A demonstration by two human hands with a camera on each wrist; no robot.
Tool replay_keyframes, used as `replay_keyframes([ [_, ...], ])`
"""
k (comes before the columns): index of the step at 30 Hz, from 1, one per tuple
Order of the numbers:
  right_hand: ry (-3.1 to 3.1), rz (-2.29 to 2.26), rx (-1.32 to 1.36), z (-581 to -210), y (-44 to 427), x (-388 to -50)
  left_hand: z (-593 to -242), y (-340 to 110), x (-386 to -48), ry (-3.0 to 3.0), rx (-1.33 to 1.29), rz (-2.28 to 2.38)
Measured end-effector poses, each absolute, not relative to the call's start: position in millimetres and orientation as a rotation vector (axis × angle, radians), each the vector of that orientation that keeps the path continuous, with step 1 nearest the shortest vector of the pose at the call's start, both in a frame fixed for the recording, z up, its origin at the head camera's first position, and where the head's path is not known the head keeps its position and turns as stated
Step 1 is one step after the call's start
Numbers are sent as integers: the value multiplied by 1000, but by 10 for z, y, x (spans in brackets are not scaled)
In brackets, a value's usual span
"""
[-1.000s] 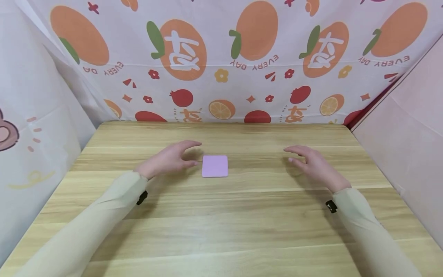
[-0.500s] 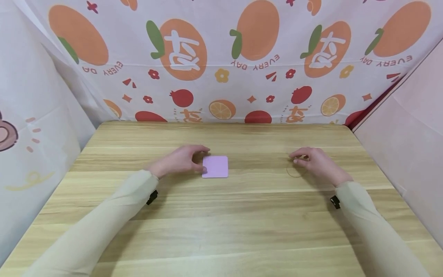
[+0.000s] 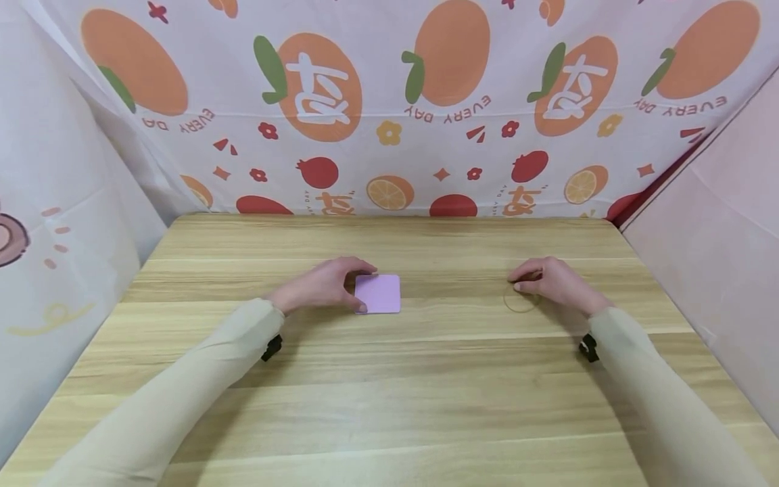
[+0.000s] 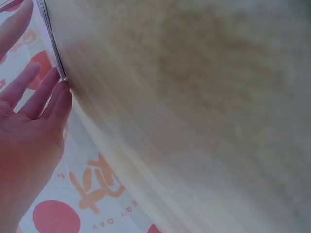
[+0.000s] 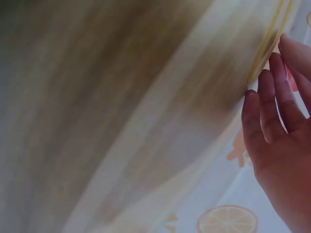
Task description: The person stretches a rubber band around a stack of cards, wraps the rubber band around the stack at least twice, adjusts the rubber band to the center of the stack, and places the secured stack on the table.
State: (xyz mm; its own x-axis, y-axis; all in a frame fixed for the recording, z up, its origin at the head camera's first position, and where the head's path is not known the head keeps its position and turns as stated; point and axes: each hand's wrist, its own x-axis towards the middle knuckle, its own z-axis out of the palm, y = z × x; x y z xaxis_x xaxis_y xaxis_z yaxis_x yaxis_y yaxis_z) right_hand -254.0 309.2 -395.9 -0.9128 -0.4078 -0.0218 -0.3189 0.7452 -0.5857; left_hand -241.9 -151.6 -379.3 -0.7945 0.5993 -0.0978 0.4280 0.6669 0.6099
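Note:
A flat purple square (image 3: pixel 380 294) lies on the wooden table, left of the middle in the head view. My left hand (image 3: pixel 322 285) holds it from the left side, thumb at its near left corner and fingers at its far edge. In the left wrist view the fingertips of the left hand (image 4: pixel 36 119) meet the square's thin edge (image 4: pixel 52 41). Farther right lies a thin yellowish ring (image 3: pixel 519 312). The thumb and fingertips of my right hand (image 3: pixel 556 283) pinch it at its far side. The right wrist view shows the right hand (image 5: pixel 284 126) against the ring (image 5: pixel 266 46).
The wooden table (image 3: pixel 389 392) reaches back to a white cloth (image 3: pixel 389 88) printed with fruit. Pale cloth walls stand to the left (image 3: pixel 73 155) and right (image 3: pixel 730 223). A small black device is at each wrist.
My left hand has moved right and nearer, from beside the square onto its edges. The right hand has moved slightly right, its fingers have drawn together, and the ring has come into sight.

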Motion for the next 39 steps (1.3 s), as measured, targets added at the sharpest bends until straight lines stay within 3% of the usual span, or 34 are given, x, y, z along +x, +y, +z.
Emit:
replay_keyframes([
  [39, 2733, -868, -603, -3951, 3072, -2546, -3773, -1414, -2355, 2585, 841, 857],
])
